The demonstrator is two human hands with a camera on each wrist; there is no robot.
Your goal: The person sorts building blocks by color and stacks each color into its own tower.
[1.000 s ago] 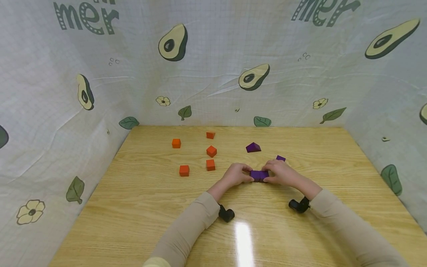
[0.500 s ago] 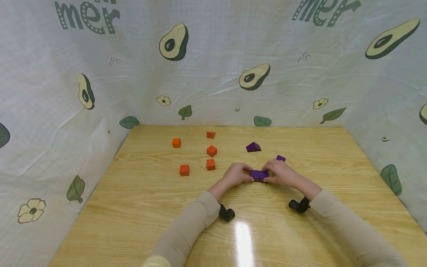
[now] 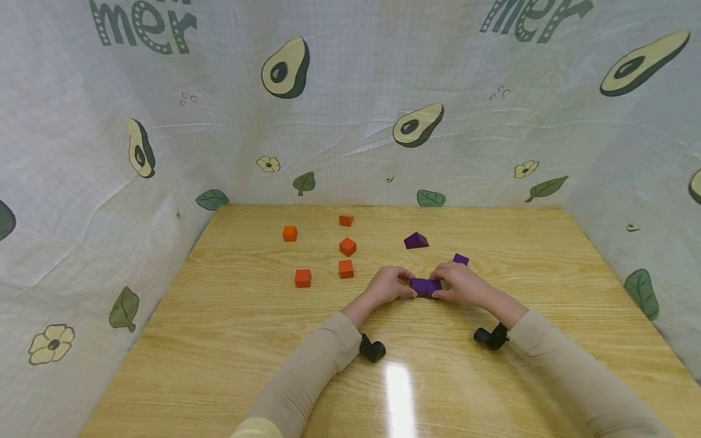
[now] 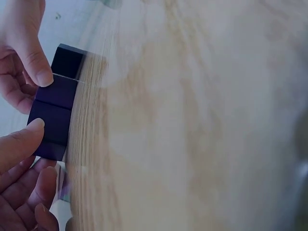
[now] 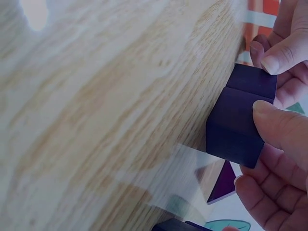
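Note:
Two dark purple cubes sit side by side on the table, their faces touching. My left hand (image 3: 386,285) pinches the left cube (image 3: 418,286) between thumb and fingers. The right cube (image 3: 433,288) is pinched by my right hand (image 3: 461,285) from the other side. In the right wrist view, the thumb of my right hand (image 5: 284,127) lies on the near cube (image 5: 233,122), with my left hand (image 5: 291,53) beyond it. Behind my right hand another purple block (image 3: 461,259) is partly hidden. A purple wedge-like block (image 3: 416,241) lies farther back.
Several orange-red blocks lie left of my hands, among them a cube (image 3: 303,278), a tilted cube (image 3: 347,246) and a small block (image 3: 346,220) near the back edge. The wooden table (image 3: 230,340) ends at a white cloth (image 3: 350,152) printed with avocados.

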